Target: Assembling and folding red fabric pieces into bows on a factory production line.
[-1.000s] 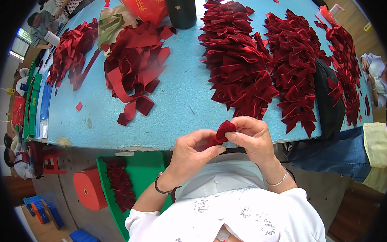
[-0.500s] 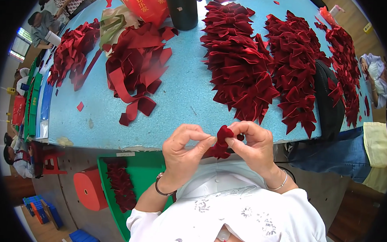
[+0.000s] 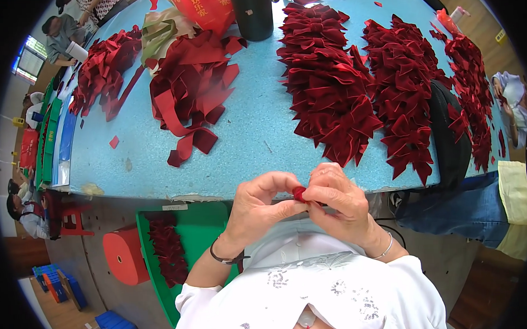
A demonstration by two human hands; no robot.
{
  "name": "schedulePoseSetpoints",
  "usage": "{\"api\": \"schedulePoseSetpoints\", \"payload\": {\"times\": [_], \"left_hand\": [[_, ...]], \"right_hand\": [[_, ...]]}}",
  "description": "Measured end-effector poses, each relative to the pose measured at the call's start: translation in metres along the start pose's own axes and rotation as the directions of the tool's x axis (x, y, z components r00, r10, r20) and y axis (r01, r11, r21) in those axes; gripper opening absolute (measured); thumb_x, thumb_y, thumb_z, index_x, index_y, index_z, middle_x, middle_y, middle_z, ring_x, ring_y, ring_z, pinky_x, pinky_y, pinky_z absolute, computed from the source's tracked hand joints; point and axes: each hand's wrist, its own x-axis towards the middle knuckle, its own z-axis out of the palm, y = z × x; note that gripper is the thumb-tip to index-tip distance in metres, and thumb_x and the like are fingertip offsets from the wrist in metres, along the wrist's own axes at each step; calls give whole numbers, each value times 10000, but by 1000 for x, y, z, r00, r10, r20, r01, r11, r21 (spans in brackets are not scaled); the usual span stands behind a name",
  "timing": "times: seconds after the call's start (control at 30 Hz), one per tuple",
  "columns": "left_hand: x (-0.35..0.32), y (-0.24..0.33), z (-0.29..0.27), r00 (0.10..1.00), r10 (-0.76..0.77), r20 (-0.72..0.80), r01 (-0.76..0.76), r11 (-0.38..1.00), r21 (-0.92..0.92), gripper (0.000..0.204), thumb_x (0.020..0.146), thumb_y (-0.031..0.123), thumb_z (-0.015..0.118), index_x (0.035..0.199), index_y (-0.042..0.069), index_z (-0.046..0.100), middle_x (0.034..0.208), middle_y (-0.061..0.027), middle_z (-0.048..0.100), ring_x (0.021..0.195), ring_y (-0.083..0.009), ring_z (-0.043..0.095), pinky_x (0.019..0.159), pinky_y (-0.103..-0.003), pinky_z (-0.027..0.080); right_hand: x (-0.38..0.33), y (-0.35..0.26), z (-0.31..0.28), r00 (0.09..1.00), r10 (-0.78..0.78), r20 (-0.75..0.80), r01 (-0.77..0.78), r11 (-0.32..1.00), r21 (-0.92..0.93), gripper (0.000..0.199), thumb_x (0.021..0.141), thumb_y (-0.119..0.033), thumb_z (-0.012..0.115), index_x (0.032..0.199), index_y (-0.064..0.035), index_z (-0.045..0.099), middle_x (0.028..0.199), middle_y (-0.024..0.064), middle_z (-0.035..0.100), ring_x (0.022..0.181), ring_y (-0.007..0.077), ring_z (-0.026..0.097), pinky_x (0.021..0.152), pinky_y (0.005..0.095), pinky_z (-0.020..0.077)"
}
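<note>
Between my two hands, just off the near table edge, is a small dark red velvet ribbon bow point(image 3: 299, 193), mostly covered by fingers. My left hand point(image 3: 268, 205) pinches it from the left with thumb and forefinger. My right hand point(image 3: 337, 194) closes over it from the right, fingers bent and thumb pressed in. Beyond them on the blue table point(image 3: 256, 118) lie rows of finished-looking red bows point(image 3: 330, 87), with a second row point(image 3: 402, 101) to the right. Loose red ribbon strips point(image 3: 191, 86) are heaped left of centre.
A black tumbler point(image 3: 254, 17) and a red bag point(image 3: 203, 10) stand at the back. On the right lies a black bag point(image 3: 448, 135). Below the table are a green tray point(image 3: 204, 224) holding bows and a red ribbon roll point(image 3: 123, 256). Other people sit at left and right.
My hands have come together, and my right fingers have folded over the bow, which showed more fully before. The view has shifted slightly.
</note>
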Motion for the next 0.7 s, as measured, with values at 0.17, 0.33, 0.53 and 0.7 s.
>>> {"api": "schedulePoseSetpoints", "payload": {"times": [0.17, 0.33, 0.53, 0.7], "left_hand": [[-3, -3, -12, 989, -79, 126, 94, 989, -118, 169, 726, -86, 687, 859, -28, 601, 802, -93, 612, 829, -157, 588, 722, -280, 515], [-4, 3, -7, 987, -132, 86, 143, 981, -130, 144, 732, -110, 665, 821, -24, 591, 793, -114, 624, 802, -171, 605, 702, -282, 531], [-5, 5, -3, 987, -156, 36, 158, 982, -98, 162, 726, -124, 657, 826, -23, 579, 845, -131, 628, 787, -189, 609, 694, -281, 536], [2, -2, -6, 992, -85, 92, 96, 988, -122, 212, 721, -134, 655, 880, -26, 565, 857, -125, 615, 799, -179, 605, 696, -285, 537]], "right_hand": [[-5, -3, -6, 985, 166, 56, -174, 966, 193, 229, 659, 129, 615, 858, 15, 616, 747, 90, 597, 663, 208, 564, 651, 320, 480], [3, -8, -13, 913, 396, 100, -408, 894, 186, 165, 673, 82, 646, 828, 26, 626, 743, 91, 620, 653, 171, 589, 579, 267, 476], [6, -3, -18, 907, 347, 238, -394, 898, 194, 158, 670, 40, 673, 820, 28, 623, 741, 84, 623, 653, 157, 590, 589, 267, 479], [3, 9, -20, 902, 310, 302, -377, 904, 199, 131, 663, 29, 659, 790, 24, 624, 738, 83, 627, 655, 160, 591, 590, 273, 477]]}}
